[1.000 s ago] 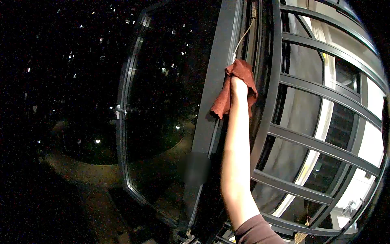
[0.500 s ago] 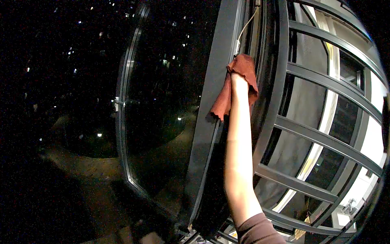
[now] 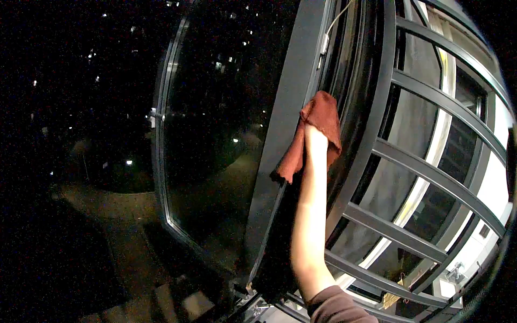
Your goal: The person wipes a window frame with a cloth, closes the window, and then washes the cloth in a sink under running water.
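Note:
My right hand [image 3: 316, 135] is raised against the dark grey window frame [image 3: 293, 70], with a reddish-brown cloth [image 3: 324, 110] draped over it. The cloth hides my fingers, and one loose corner hangs down to the left of the wrist. Cloth and hand press along the inner edge of the frame, below a small metal latch piece [image 3: 324, 44]. My bare forearm and brown sleeve [image 3: 339, 307] rise from the bottom edge. My left hand is out of view.
An opened glass window sash [image 3: 215, 134] stands to the left, with night outside and a lit path [image 3: 107, 202] far below. On the right, grey metal bars [image 3: 447, 102] cross before an indoor space with a curtain and a faucet [image 3: 456, 272].
My right hand and the cloth have slid down along the frame. The view has shifted slightly, so the latch piece now shows more clearly above the cloth.

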A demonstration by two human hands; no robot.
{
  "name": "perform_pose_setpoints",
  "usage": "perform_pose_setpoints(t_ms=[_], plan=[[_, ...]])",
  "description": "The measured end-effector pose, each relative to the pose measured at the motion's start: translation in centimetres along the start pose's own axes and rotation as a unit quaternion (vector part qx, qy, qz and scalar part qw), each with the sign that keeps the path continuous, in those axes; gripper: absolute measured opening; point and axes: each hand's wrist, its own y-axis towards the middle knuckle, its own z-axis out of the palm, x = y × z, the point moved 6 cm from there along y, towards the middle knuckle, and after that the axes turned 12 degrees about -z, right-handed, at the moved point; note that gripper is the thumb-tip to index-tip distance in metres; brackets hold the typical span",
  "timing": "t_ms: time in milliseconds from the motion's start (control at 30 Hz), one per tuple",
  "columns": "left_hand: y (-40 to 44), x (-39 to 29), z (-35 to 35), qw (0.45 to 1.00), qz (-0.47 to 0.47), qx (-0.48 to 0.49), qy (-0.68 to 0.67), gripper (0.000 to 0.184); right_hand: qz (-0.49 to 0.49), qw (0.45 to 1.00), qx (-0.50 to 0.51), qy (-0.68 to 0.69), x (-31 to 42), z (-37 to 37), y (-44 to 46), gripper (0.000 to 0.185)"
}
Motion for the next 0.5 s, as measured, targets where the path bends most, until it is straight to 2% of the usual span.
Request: perform_pose_setpoints(t_ms=[133, 167, 200, 267, 300, 333, 367, 400, 433, 467, 500], plan=[[-0.2, -0.2, 0.2, 1.000, 0.009, 0.001, 0.008, 0.030, 0.044, 0.996, -0.043, -0.058, 2.0, 0.2, -5.0, 0.008], [-0.1, -0.2, 0.2, 1.000, 0.014, -0.002, 0.011, 0.030, 0.025, 0.995, -0.040, -0.089, 1.9, 0.6, -5.3, 0.008], [-0.1, -0.2, 0.3, 1.000, 0.020, -0.006, 0.015, 0.030, 0.065, 0.998, -0.005, 0.004, 2.2, 1.0, -6.7, 0.010], [-0.2, -0.3, 0.3, 0.999, 0.037, -0.016, 0.028, 0.030, 0.093, 0.995, 0.028, 0.021, 2.1, 2.1, -8.3, 0.012], [-0.3, -0.3, 0.6, 0.998, 0.051, -0.028, 0.039, 0.031, 0.112, 0.990, 0.078, 0.035, 2.2, 2.3, -9.4, 0.010], [-0.7, -0.4, 0.9, 0.995, 0.070, -0.045, 0.053, 0.031, 0.063, 0.996, 0.011, -0.065, 2.2, 2.7, -11.2, 0.010], [-1.1, -0.5, 0.9, 0.991, 0.093, -0.068, 0.075, 0.031, 0.163, 0.944, -0.154, 0.240, -2.3, 6.7, -14.8, 0.013], [-1.4, -0.5, 1.0, 0.986, 0.109, -0.087, 0.096, 0.031, 0.213, 0.871, -0.222, 0.383, -3.7, 8.1, -16.6, 0.014], [-1.5, -0.2, 1.2, 0.984, 0.114, -0.092, 0.102, 0.031, 0.252, 0.766, -0.305, 0.507, -5.0, 9.5, -18.5, 0.015], [-1.7, 0.0, 1.3, 0.982, 0.119, -0.098, 0.109, 0.031, 0.178, 0.944, -0.072, 0.269, -2.1, 7.7, -17.4, 0.019], [-1.5, 0.8, 2.8, 0.985, 0.108, -0.086, 0.099, 0.033, 0.077, 0.981, 0.176, -0.003, 0.1, 7.8, -17.6, 0.029]])
